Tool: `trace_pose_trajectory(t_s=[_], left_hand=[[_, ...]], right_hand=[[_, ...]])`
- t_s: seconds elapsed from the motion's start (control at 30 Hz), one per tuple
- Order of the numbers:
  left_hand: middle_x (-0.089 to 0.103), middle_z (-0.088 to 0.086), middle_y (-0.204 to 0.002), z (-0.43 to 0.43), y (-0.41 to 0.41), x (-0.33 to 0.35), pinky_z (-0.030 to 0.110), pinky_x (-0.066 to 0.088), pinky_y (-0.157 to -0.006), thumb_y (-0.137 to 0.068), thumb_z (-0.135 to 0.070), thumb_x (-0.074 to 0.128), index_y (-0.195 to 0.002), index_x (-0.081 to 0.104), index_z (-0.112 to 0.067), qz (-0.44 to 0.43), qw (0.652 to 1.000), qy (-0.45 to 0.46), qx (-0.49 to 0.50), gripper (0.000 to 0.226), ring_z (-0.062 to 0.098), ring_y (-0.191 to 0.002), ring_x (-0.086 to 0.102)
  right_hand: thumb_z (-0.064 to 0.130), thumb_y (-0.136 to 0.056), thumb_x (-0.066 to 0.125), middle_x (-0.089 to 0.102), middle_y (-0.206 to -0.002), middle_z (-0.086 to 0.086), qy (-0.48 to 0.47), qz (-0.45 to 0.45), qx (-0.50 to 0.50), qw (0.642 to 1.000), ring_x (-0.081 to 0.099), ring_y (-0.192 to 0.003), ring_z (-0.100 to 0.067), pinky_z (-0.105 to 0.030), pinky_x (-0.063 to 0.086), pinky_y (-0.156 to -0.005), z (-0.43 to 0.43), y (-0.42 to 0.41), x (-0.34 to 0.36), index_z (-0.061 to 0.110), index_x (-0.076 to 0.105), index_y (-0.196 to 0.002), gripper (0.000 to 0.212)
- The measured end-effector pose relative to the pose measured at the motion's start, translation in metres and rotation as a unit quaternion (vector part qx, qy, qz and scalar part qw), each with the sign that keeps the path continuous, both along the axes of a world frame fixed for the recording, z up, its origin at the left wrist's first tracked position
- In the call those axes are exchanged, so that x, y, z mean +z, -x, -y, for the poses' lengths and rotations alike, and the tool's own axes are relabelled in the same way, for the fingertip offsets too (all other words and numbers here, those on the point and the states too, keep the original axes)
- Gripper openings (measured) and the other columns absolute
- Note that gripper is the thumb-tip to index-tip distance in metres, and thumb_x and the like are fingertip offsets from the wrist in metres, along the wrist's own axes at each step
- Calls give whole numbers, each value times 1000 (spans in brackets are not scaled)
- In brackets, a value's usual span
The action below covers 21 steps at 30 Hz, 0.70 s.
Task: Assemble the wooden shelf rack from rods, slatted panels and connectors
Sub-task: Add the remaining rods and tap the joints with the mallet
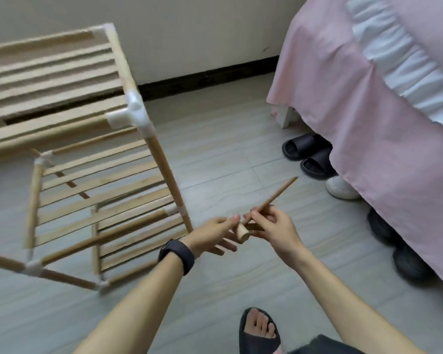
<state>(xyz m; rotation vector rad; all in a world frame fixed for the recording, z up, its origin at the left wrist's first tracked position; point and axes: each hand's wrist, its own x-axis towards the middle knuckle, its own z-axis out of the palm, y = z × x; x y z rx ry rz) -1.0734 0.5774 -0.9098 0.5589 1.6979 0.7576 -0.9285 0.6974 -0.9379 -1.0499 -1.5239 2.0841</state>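
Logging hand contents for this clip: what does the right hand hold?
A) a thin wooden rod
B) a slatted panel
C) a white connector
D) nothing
A: the right hand pinches a thin wooden rod that angles up and to the right, while the left hand holds a short wooden peg.

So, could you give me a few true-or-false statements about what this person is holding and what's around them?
1. The right hand grips a thin wooden rod. True.
2. The left hand holds nothing. False: it holds a short thick wooden peg.
3. The partly built rack has white connectors at its joints. True.
4. The bed cover is blue. False: it is pink.
5. The dark wristband sits on the right wrist. False: it is on the left wrist.
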Motion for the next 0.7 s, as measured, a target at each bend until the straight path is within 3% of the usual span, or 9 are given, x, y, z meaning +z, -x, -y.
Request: trace_pose_trajectory(t_s=[0.07,0.17,0.23,0.3,0.37,0.43,0.53,0.63,0.7], left_hand=[[77,2,-105,13,1,47,27,49,-73,-99,-58,50,-105,69,-19,12,995,-86,42,44,14,-86,72],[78,-3,-95,34,0,119,24,51,-65,-100,-53,53,-97,68,-19,-89,983,-151,47,38,12,-73,70],[77,-11,-87,52,0,162,25,54,-64,-98,-53,55,-101,66,-23,-186,965,-176,57,32,9,-72,73],[76,-11,-83,73,3,202,19,54,-58,-97,-50,56,-104,63,-23,-239,940,-231,77,28,7,-72,73],[75,-7,-82,94,10,234,19,55,-57,-98,-46,56,-106,62,-23,-306,902,-290,98,26,5,-74,73],[71,-9,-82,114,25,254,22,55,-55,-100,-44,55,-106,63,-25,-459,819,-316,138,22,6,-70,69],[70,-7,-99,137,60,265,29,49,-69,-101,-44,48,-116,62,-28,-675,675,-227,193,26,10,-91,60],[53,2,-147,147,91,250,44,37,-108,-103,-50,29,-146,46,-29,-691,706,5,155,51,23,-136,44],[55,0,-146,148,101,232,45,32,-114,-101,-51,18,-143,52,-28,-685,708,70,154,58,21,-134,48]], right_hand=[[17,-101,63,78,-103,-7,-37,-44,0,998,76,-95,-24,-29,57,-71,9,7,53,8,65,-108,12],[20,-105,55,77,-91,-5,-55,-145,-59,986,74,-90,-22,-32,56,-77,20,17,136,10,63,-96,15],[23,-106,51,65,-70,-3,30,-262,-84,961,67,-69,-19,-30,57,-70,26,24,195,13,59,-84,26],[27,-104,48,38,-55,4,118,-347,-79,927,42,-47,-14,-26,47,-54,34,36,249,20,47,-65,40],[28,-102,45,19,-52,7,124,-374,-80,915,18,-43,-13,-24,27,-41,45,54,293,25,30,-57,47],[28,-103,46,16,-50,8,81,-388,-85,914,12,-41,-11,-23,17,-37,62,76,328,27,26,-56,51],[28,-100,53,22,-46,8,-32,-406,-71,911,19,-36,-10,-21,20,-37,85,113,365,28,33,-51,54],[29,-98,56,24,-48,3,-178,-375,-49,909,22,-41,-16,-31,17,-45,102,148,377,24,31,-53,52],[25,-101,55,23,-50,0,-253,-321,-39,912,22,-47,-18,-41,18,-51,110,168,370,21,27,-56,53]])
